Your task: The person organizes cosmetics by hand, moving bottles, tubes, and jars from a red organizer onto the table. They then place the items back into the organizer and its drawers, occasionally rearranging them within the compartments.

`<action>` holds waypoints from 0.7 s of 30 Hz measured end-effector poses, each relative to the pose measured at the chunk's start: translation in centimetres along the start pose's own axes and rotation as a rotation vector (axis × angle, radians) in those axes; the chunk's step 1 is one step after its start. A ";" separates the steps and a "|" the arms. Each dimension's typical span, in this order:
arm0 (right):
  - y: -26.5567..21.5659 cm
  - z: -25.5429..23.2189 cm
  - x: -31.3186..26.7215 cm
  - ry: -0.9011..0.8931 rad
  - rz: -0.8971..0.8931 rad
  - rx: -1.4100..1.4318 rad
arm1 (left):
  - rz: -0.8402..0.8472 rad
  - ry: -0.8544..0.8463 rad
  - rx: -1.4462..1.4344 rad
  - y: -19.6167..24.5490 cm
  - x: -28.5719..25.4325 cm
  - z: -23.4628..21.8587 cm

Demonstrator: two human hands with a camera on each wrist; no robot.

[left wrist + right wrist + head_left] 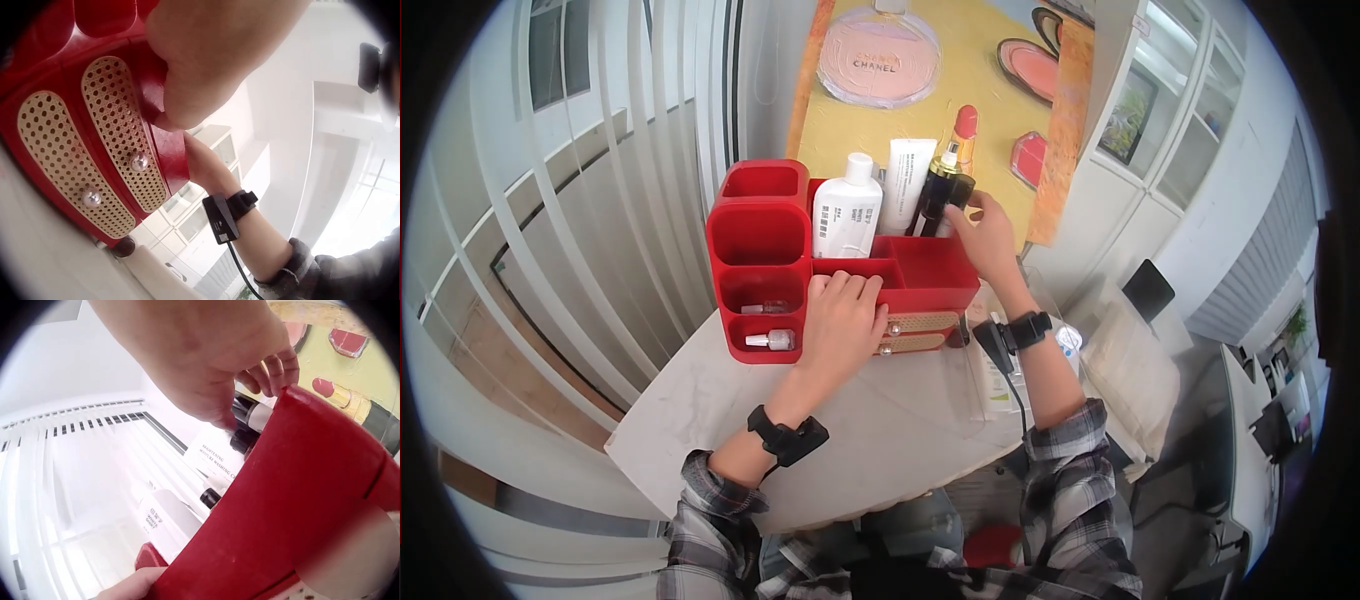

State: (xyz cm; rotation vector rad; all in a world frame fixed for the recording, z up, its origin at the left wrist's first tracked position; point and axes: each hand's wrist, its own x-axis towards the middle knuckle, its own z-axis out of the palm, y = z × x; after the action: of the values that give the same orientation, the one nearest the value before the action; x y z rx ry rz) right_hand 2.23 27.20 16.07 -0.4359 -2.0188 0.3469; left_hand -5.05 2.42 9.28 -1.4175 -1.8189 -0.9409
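Right in the middle of the head view, a red organizer (940,300) stands on a pale surface (880,430). The left hand (845,315) grips its front wall just below the frame's centre, fingers bent over the rim. Up and to the right, the right hand (990,235) pinches a dark container (960,190) at the organizer's back right corner. Just left of that stand a dark bottle with a gold collar (937,195), a white tube (908,180) and, further left, a white bottle (845,220). Two small clear bottles (770,341) lie in the lower compartments at centre left. A painted board (975,85) fills the upper centre.

In the left wrist view, the left hand comes in from the top centre, its thumb against the red front; the rest of its grip is out of sight. Two woven drawer panels (109,94) with shiny round knobs (139,161) slant across the left half.

In the right wrist view, the right hand reaches down from the top, thumb and bent fingers on either side of the dark container, near the red rim. The white tube lies left of centre, the white bottle lower left, and fingers of the left hand show at the bottom left edge.
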 end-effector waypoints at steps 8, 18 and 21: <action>0.6 1.1 0.6 -0.048 0.107 0.068 | -0.010 -0.007 -0.013 -0.1 0.0 0.0; 2.4 -9.1 -3.0 0.082 0.175 -0.125 | -0.007 -0.021 -0.005 0.1 0.2 -0.2; 9.2 -11.7 -7.4 -0.150 0.299 -0.312 | -0.025 -0.026 -0.003 0.2 0.2 -0.2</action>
State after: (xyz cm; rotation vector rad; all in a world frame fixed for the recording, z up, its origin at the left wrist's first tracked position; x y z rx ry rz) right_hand 17.26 32.79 11.78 -0.9367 -2.1639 0.2514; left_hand -4.87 2.35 9.60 -1.4189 -1.8587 -0.9423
